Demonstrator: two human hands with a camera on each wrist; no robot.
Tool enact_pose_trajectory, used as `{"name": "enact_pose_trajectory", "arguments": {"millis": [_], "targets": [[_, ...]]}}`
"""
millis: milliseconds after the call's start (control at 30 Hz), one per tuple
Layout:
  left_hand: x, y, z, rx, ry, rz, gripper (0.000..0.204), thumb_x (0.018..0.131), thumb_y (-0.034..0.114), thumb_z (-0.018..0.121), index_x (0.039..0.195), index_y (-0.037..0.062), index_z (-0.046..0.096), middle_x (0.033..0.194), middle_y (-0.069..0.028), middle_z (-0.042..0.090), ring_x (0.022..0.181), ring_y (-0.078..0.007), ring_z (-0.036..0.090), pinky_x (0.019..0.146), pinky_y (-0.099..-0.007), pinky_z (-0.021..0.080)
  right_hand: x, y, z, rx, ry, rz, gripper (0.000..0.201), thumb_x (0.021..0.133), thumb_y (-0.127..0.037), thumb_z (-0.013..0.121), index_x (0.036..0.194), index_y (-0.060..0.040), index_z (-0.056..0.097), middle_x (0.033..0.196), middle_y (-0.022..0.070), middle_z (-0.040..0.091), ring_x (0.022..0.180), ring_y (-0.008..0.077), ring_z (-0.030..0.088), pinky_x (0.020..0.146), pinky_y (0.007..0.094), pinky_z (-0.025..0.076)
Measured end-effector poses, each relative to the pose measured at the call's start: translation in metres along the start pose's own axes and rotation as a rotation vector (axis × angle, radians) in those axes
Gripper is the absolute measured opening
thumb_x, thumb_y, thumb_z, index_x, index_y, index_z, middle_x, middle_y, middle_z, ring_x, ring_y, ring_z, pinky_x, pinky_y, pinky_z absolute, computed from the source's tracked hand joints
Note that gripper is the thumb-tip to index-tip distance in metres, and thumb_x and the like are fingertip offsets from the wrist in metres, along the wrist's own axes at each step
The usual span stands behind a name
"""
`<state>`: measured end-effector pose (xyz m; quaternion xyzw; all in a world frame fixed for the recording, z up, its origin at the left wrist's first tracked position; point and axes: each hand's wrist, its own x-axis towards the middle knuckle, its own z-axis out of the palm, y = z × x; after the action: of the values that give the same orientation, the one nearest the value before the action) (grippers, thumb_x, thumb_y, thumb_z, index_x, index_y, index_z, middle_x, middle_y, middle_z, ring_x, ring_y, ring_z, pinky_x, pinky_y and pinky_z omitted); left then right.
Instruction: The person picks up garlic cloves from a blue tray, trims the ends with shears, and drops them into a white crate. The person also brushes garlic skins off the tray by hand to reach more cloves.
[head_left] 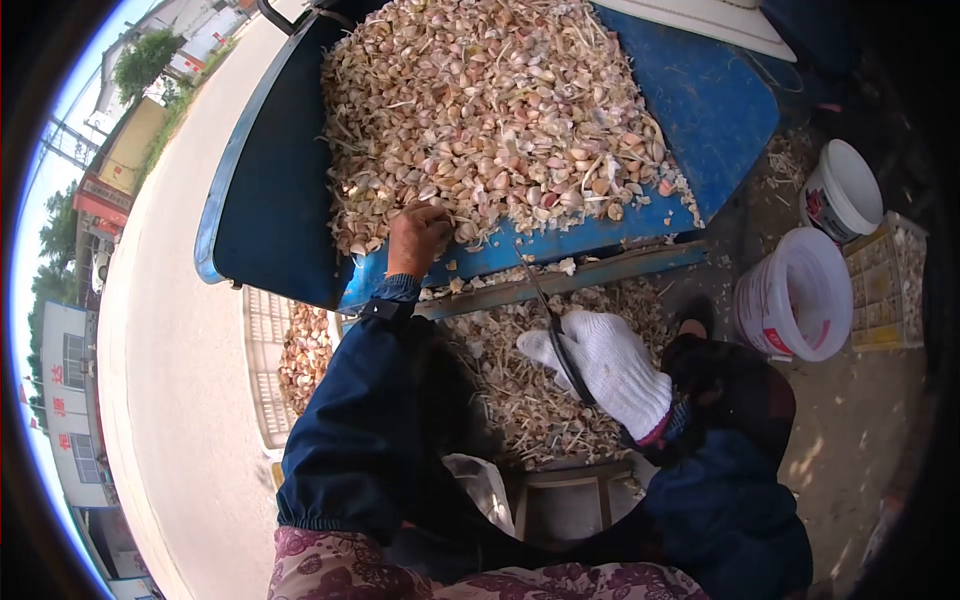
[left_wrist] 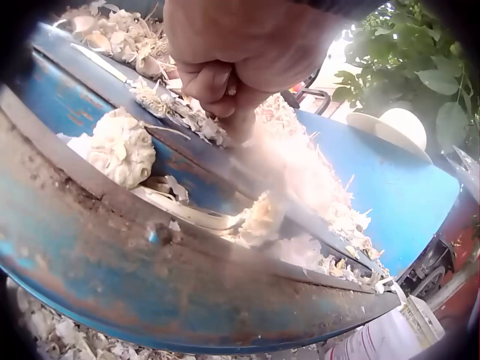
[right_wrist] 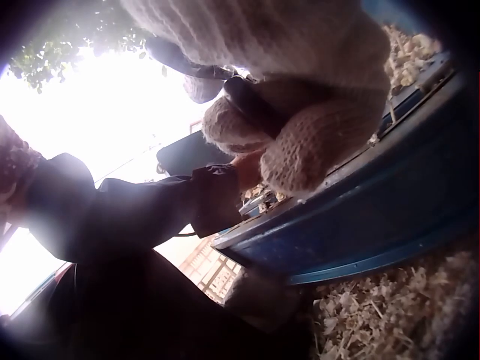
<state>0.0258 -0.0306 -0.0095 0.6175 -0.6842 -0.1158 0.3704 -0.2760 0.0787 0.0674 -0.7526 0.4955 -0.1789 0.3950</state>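
Garlic cloves (head_left: 490, 120) lie heaped in a blue metal trough (head_left: 265, 190). At the heap's lower edge is my bare left hand (head_left: 418, 240), its fingers bent down among the cloves; in the left wrist view the left hand (left_wrist: 232, 67) has curled fingers, and whether they hold anything is hidden. My white-gloved right hand (head_left: 612, 368) grips dark metal shears (head_left: 568, 362) below the trough, their tip pointing up towards its edge. The right wrist view shows the gloved fingers (right_wrist: 300, 142) round a dark handle (right_wrist: 253, 106). A garlic bulb (left_wrist: 124, 148) rests on the ledge.
Stem and skin scraps (head_left: 530, 410) cover the area under the trough. A pale crate (head_left: 265, 360) with cloves stands at left. Two white buckets (head_left: 752, 305) and a yellowish crate (head_left: 880, 290) stand at right. A light hat (left_wrist: 401, 127) lies beyond the trough's blue side panel.
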Motion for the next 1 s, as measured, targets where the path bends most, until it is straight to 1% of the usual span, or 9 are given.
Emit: {"name": "enact_pose_trajectory", "arguments": {"millis": [100,233,333,400,433,500,600,867,1000], "targets": [[0.003,0.012,0.001,0.101,-0.128,-0.01,0.013,0.071,0.007,0.069,0.084,0.0026,0.07,0.087,-0.0134,0.065,0.083,-0.0296,0.064,0.072,-0.0366,0.051,0.0,-0.002,-0.002,0.011,-0.007,-0.004,0.055,0.085,-0.051,0.066,0.069,0.001,0.059,0.053,0.0147,0.056,0.051,0.0257,0.059,0.051,0.0375,0.044],[0.003,0.014,0.004,0.08,-0.091,0.094,0.012,0.071,0.006,0.068,0.083,0.0023,0.069,0.085,-0.0139,0.065,0.081,-0.0316,0.064,0.071,-0.0368,0.051,0.0,-0.004,-0.004,0.007,-0.021,0.01,0.054,0.085,-0.051,0.066,0.07,0.0008,0.06,0.053,0.0132,0.056,0.05,0.0232,0.059,0.05,0.0366,0.044],[0.002,0.002,0.009,0.135,-0.023,0.109,0.019,0.075,0.006,0.069,0.093,-0.0009,0.069,0.077,-0.0092,0.064,0.068,-0.0198,0.064,0.063,-0.0289,0.05,0.0,-0.003,-0.004,0.014,-0.006,0.008,0.052,0.085,-0.05,0.067,0.071,0.0006,0.06,0.052,0.0119,0.055,0.05,0.0215,0.059,0.05,0.036,0.044],[0.0,-0.009,0.01,-0.058,-0.062,-0.176,0.016,0.08,0.008,0.068,0.092,-0.0026,0.069,0.072,-0.0063,0.063,0.062,-0.0142,0.061,0.056,-0.0256,0.048,0.0,-0.002,-0.003,0.031,-0.033,0.036,0.052,0.085,-0.05,0.066,0.072,0.0005,0.061,0.052,0.0116,0.054,0.05,0.0222,0.058,0.051,0.0367,0.044],[-0.001,-0.003,0.008,-0.057,-0.063,-0.175,0.016,0.08,0.008,0.068,0.092,-0.0026,0.069,0.072,-0.0063,0.063,0.062,-0.0142,0.061,0.056,-0.0256,0.048,0.0,-0.001,-0.002,0.032,-0.032,0.037,0.052,0.085,-0.05,0.066,0.072,0.0005,0.061,0.052,0.0116,0.054,0.05,0.0222,0.058,0.051,0.0367,0.044],[-0.002,0.009,0.0,-0.511,0.021,-0.521,0.013,0.085,0.009,0.067,0.089,-0.0028,0.068,0.068,-0.0041,0.061,0.057,-0.0104,0.057,0.047,-0.0228,0.042,0.0,-0.001,-0.003,0.108,-0.048,0.036,0.053,0.085,-0.05,0.066,0.072,0.0007,0.06,0.053,0.0122,0.054,0.051,0.0228,0.058,0.052,0.0376,0.044],[-0.006,0.027,-0.024,-0.796,-0.098,-0.653,0.009,0.087,0.007,0.064,0.088,-0.0018,0.065,0.066,-0.0042,0.059,0.052,-0.0106,0.052,0.043,-0.0219,0.035,0.0,-0.004,-0.004,-0.021,-0.02,-0.022,0.056,0.084,-0.054,0.064,0.072,-0.0003,0.059,0.056,0.014,0.056,0.054,0.0268,0.06,0.053,0.0396,0.046],[-0.043,0.095,-0.034,-1.18,-0.43,-0.624,0.015,0.083,0.002,0.061,0.098,-0.0015,0.062,0.079,-0.0074,0.06,0.059,-0.0114,0.053,0.044,-0.0196,0.033,-0.007,-0.02,-0.008,-0.295,0.007,-0.067,0.061,0.078,-0.062,0.064,0.078,-0.0017,0.057,0.063,0.0164,0.06,0.063,0.0369,0.062,0.057,0.0443,0.049],[-0.054,0.111,-0.032,-1.193,-0.413,-0.639,0.019,0.08,-0.005,0.062,0.099,-0.0012,0.063,0.076,-0.0071,0.061,0.055,-0.0106,0.05,0.04,-0.0198,0.029,-0.01,-0.021,-0.014,-0.317,0.056,-0.126,0.06,0.077,-0.061,0.065,0.078,-0.0022,0.057,0.062,0.0158,0.06,0.061,0.0361,0.063,0.057,0.0444,0.049]]}}
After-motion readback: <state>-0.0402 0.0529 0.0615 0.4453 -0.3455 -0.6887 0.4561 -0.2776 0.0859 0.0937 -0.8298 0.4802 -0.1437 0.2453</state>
